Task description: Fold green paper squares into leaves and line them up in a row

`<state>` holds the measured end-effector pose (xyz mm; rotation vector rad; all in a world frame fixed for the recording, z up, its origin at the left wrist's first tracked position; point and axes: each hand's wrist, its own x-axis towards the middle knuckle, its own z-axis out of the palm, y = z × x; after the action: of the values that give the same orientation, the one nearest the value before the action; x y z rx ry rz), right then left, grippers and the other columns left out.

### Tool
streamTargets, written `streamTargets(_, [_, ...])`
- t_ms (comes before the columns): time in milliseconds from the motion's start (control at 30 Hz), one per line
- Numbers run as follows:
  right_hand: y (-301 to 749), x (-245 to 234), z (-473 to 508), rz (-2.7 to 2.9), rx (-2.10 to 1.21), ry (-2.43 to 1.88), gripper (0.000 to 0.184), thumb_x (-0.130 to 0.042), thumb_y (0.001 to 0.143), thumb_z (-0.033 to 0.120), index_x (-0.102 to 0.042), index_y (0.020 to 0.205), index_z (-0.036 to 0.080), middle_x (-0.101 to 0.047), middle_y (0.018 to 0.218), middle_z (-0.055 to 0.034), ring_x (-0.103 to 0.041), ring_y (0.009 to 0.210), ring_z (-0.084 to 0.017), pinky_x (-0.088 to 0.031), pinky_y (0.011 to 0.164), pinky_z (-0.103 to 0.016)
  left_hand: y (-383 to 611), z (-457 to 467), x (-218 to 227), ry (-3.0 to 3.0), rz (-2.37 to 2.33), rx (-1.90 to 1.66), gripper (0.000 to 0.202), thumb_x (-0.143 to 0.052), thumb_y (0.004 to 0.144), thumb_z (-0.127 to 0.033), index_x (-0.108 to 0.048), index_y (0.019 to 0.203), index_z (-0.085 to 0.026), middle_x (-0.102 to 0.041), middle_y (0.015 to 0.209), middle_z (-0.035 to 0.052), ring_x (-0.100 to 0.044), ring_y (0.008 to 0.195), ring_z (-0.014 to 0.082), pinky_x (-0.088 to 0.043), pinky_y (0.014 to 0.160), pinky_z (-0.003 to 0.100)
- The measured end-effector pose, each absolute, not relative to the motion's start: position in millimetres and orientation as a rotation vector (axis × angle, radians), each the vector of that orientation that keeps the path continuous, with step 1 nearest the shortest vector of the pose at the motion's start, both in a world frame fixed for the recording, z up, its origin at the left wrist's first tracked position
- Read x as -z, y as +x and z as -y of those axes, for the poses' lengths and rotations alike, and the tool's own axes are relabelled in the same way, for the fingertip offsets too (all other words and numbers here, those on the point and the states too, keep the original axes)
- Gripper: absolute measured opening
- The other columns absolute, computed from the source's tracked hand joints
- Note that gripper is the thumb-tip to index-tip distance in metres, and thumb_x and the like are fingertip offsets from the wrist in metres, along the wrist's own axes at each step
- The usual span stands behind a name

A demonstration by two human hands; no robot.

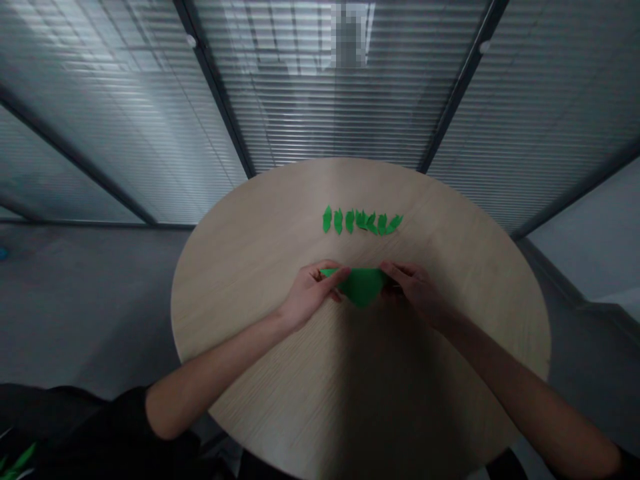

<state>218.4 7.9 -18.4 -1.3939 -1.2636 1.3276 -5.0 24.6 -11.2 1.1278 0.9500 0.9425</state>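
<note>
A green paper piece (pixel 362 285), folded into a downward-pointing triangle, lies on the round wooden table (pixel 280 373) between my two hands. My left hand (pixel 313 292) pinches its left corner with fingers curled. My right hand (pixel 413 288) grips its right corner, fingers closed on the edge. Beyond the hands, a row of several small folded green paper shapes (pixel 361 221) lies on the tabletop, apart from both hands.
Glass walls with horizontal blinds (pixel 320 87) and dark frames stand behind the table. Grey floor surrounds the table on both sides. A bit of green paper (pixel 17 460) shows at the bottom left corner beside my dark sleeve.
</note>
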Motion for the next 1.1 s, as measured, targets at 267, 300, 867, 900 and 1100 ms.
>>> streamTargets(267, [212.8, 11.8, -4.2, 1.534, -1.069, -1.312, 0.027, -0.072, 0.086, 0.048, -0.078, 0.085, 0.022, -0.074, 0.082, -0.0040, -0.067, 0.075, -0.019, -0.050, 0.067, -0.029, -6.9, -23.4, 14.8, 1.347, -0.997, -0.790, 0.033, -0.080, 0.082, -0.047, -0.073, 0.082, -0.014, -0.064, 0.063, 0.0000, -0.057, 0.051, 0.0099, -0.043, 0.049, 0.020])
streamTargets(300, [211.9, 9.8, -2.8, 1.575, -1.084, -1.311, 0.025, -0.073, 0.085, 0.047, -0.078, 0.085, 0.022, -0.074, 0.081, -0.0040, -0.067, 0.075, -0.019, -0.050, 0.066, -0.029, -6.6, -22.7, 14.6, 1.376, -0.992, -0.765, 0.033, -0.079, 0.082, -0.047, -0.073, 0.082, -0.015, -0.064, 0.063, 0.0000, -0.057, 0.051, 0.0103, -0.043, 0.049, 0.020])
streamTargets(867, [226.6, 14.1, -10.4, 1.596, -1.173, -1.326, 0.029, -0.072, 0.083, 0.048, -0.073, 0.076, 0.020, -0.066, 0.070, -0.0018, -0.061, 0.066, -0.017, -0.047, 0.061, -0.028, -6.7, -24.6, 12.1, 1.163, -1.001, -0.980, 0.031, -0.081, 0.076, -0.042, -0.065, 0.071, -0.016, -0.060, 0.060, -0.0025, -0.053, 0.052, 0.0081, -0.042, 0.052, 0.020])
streamTargets(900, [229.0, 14.5, -12.3, 1.574, -1.184, -1.342, 0.030, -0.072, 0.082, 0.049, -0.072, 0.076, 0.020, -0.066, 0.069, -0.0019, -0.061, 0.066, -0.017, -0.047, 0.061, -0.028, -6.1, -24.8, 12.4, 1.129, -1.023, -1.008, 0.030, -0.081, 0.076, -0.040, -0.064, 0.070, -0.016, -0.060, 0.059, -0.0030, -0.052, 0.052, 0.0078, -0.042, 0.051, 0.020])
streamTargets(1100, [240.4, 18.0, -24.2, 1.399, -1.125, -1.531, 0.036, -0.077, 0.073, 0.055, -0.069, 0.070, 0.020, -0.064, 0.063, -0.0016, -0.057, 0.057, -0.015, -0.045, 0.056, -0.029, -4.3, -26.3, 14.1, 1.027, -1.081, -1.060, 0.026, -0.079, 0.073, -0.037, -0.063, 0.070, -0.017, -0.058, 0.059, -0.0038, -0.052, 0.053, 0.0083, -0.042, 0.051, 0.020])
